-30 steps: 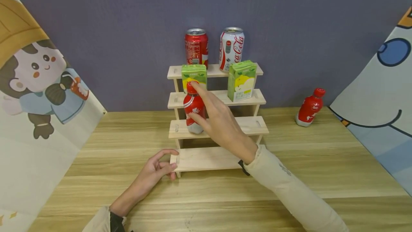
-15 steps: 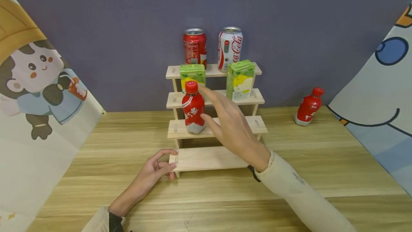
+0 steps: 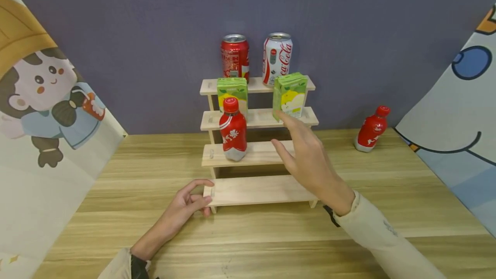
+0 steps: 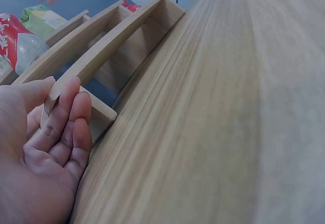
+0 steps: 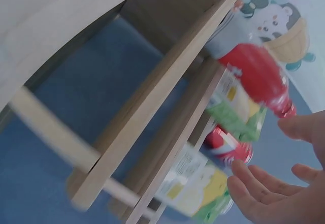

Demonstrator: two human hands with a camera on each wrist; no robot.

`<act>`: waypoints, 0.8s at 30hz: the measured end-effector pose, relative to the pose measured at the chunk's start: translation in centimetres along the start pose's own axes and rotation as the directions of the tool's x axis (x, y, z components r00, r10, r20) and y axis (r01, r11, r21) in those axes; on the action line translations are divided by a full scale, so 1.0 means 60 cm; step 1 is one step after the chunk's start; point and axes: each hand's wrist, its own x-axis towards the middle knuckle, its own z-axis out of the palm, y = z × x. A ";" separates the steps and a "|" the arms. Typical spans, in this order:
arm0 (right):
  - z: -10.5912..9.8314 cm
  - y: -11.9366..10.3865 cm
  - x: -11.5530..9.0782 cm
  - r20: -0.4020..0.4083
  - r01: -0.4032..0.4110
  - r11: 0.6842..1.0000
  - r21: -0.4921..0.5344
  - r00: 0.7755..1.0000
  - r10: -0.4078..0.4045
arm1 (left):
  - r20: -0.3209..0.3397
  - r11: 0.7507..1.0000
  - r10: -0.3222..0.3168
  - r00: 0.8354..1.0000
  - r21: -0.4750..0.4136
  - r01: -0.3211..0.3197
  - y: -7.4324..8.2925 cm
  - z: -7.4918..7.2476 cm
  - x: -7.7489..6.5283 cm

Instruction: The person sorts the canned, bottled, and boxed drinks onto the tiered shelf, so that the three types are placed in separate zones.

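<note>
My left hand grips the left end of the lowest step of a small wooden tiered shelf, thumb on top and fingers at its edge; the left wrist view shows the same hold. My right hand, fingers spread and holding nothing, hovers in front of the shelf's right half. A red bottle stands upright at the left of the second step from the bottom, apart from the right hand. Above it, a green juice box is partly hidden by the bottle. Another green juice box stands right of it.
On the top step stand a red can and a white Coca-Cola can. A second red bottle stands on the wooden table at the right, near the back wall. Cartoon-printed panels flank both sides.
My right hand has let go of the red bottle and drawn away to the right. The bottle stays on its step, and the left hand keeps its place on the shelf.
</note>
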 end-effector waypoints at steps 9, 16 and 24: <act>-0.037 0.052 -0.008 -0.113 -0.087 0.996 -0.016 0.990 0.085 | 0.003 1.000 0.007 1.000 -0.001 -0.007 0.002 -0.002 0.002; -0.056 0.103 -0.019 -0.159 -0.200 0.979 -0.049 0.969 0.190 | 0.002 1.000 -0.003 1.000 -0.005 0.003 0.001 -0.002 0.002; -0.082 0.180 -0.034 -0.143 -0.341 0.933 -0.115 0.935 0.324 | 0.002 1.000 -0.002 1.000 -0.006 0.002 0.001 0.001 -0.002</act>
